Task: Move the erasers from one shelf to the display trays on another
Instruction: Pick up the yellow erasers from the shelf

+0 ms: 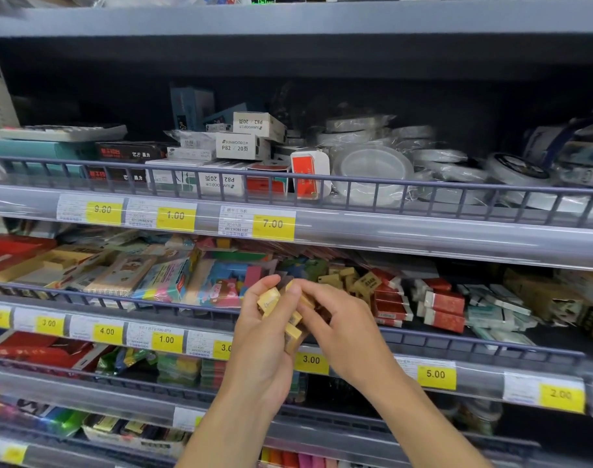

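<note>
My left hand [259, 346] cups a bunch of small yellow-wrapped erasers [269, 300] in front of the middle shelf. My right hand [335, 327] reaches in from the right, and its fingers pinch the erasers at the top of the bunch. More yellow erasers [352, 282] lie loose on the middle shelf just behind my hands. Red-and-white erasers [443, 304] are stacked to their right. Part of the held bunch is hidden by my fingers.
A wire rail [457, 347] runs along the front of the middle shelf. Sticky-note packs [166, 280] fill its left side. The shelf above holds small boxes [242, 146] and tape rolls [372, 167]. Yellow price tags [311, 361] line the shelf edges. Lower shelves hold coloured packs.
</note>
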Demonstrator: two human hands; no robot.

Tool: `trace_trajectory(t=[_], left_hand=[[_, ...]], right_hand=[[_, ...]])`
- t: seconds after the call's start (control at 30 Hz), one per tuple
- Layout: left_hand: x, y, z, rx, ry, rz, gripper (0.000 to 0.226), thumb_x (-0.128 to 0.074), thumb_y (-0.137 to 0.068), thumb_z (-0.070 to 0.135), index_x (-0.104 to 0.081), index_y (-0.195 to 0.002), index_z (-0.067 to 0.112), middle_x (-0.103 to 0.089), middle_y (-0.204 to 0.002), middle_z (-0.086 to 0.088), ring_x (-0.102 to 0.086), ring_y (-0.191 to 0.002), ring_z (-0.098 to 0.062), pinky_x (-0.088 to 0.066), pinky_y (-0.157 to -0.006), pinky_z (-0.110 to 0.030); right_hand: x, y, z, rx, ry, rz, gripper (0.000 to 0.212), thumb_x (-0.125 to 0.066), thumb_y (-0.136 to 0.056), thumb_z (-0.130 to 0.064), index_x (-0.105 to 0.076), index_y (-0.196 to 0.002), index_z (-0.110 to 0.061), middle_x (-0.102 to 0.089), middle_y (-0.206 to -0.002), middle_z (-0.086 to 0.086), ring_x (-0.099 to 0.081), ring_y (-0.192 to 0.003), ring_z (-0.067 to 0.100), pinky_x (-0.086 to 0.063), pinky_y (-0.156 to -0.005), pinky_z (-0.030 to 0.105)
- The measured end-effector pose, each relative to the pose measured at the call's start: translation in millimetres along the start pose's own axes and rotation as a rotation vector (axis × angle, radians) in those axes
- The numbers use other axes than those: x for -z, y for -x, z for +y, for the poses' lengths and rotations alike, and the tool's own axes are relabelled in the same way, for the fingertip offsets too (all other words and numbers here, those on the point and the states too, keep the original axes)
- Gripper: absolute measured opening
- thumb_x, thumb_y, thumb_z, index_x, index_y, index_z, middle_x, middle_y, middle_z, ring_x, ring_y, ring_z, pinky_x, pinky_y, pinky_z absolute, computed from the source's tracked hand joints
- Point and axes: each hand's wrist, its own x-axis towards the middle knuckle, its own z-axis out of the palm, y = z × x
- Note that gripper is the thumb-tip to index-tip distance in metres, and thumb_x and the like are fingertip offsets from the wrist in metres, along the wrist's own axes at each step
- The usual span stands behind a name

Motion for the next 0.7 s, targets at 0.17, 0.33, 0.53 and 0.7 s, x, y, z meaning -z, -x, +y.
trace_trajectory(t=[0.17,0.33,0.53,0.7], left_hand=[[0.5,-0.7,-0.4,0.009,-0.039,0.041,0.058,-0.086,-0.066,0.026,-0.063,-0.119,0.021,-0.078,-0.107,-0.016,-0.074,-0.085,-0.025,-0.059,-0.063,-0.036],[2.9,-3.1,-0.4,-0.004,-0.073,0.052,0.038,-0.088,-0.069,0.018,-0.067,-0.102,0.019,-0.077,-0.098,-0.018,-0.076,-0.083,-0.027,-0.061,-0.062,-0.036],[8.3,-5.7,4.0,0.021,-0.043,0.066,0.017,-0.080,-0.083,0.001,-0.072,-0.084,0.017,-0.076,-0.088,-0.016,-0.078,-0.089,-0.035,-0.064,-0.063,-0.039],[12.5,-7.8,8.6,0.019,-0.037,0.070,0.017,-0.080,-0.084,0.002,-0.074,-0.079,0.017,-0.075,-0.086,-0.016,-0.078,-0.088,-0.036,-0.065,-0.066,-0.044]], right_hand=[[-0.8,0.5,5.5,0.027,0.059,-0.131,0.031,-0.044,-0.104,-0.039,-0.055,-0.133,-0.042,-0.036,-0.109,-0.020,-0.033,-0.117,0.000,-0.031,-0.094,0.010],[20.9,-6.3,8.6,-0.009,-0.045,-0.365,0.043,-0.047,-0.098,-0.043,-0.047,-0.140,-0.050,-0.041,-0.116,-0.027,-0.037,-0.120,-0.003,-0.035,-0.095,0.016],[48.1,-26.0,38.2,-0.162,0.018,-0.035,0.028,-0.062,-0.094,-0.035,-0.067,-0.121,-0.040,-0.068,-0.110,-0.028,-0.061,-0.102,-0.007,-0.046,-0.082,0.014],[46.2,-42.8,60.0,-0.269,0.447,-0.364,0.043,-0.061,-0.094,-0.038,-0.056,-0.136,-0.041,-0.053,-0.143,-0.011,-0.053,-0.123,0.013,-0.043,-0.096,0.024]])
